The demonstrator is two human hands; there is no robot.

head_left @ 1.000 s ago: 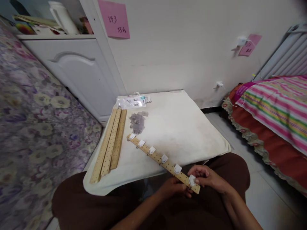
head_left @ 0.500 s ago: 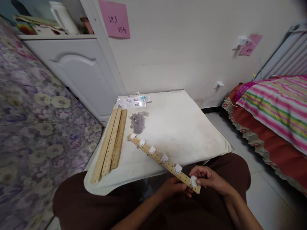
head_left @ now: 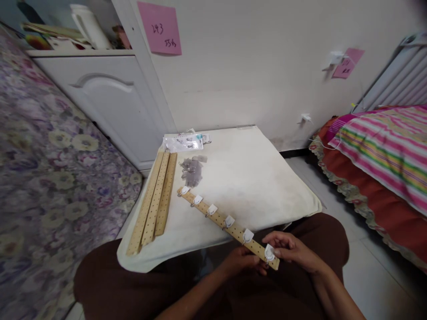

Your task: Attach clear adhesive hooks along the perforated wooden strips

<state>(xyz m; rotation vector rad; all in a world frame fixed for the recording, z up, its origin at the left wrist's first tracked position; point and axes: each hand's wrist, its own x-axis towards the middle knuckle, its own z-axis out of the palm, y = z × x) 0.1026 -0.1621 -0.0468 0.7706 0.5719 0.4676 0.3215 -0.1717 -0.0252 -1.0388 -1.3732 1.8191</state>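
A perforated wooden strip [head_left: 220, 220] slants from the table down to my lap, with several white tags, each on a small metal ring or hook, spaced along it. My left hand [head_left: 245, 262] grips the strip from below near its close end; some of its fingers are hidden underneath. At that same end, my right hand [head_left: 293, 251] has thumb and fingers closed on the last white tag [head_left: 269, 253]. Beyond the strip's far end lies a pile of small grey translucent pieces [head_left: 192, 172] with metal bits among them.
More perforated wooden strips [head_left: 148, 204] lie side by side on the left of the cloth-covered table [head_left: 253, 169]. A clear plastic package [head_left: 183, 142] is at the back edge. My knees flank the table's front. A bed [head_left: 383, 146] stands to the right.
The last white tag has tilted slightly under my right fingers. Both hands and the strip stay almost where they were.
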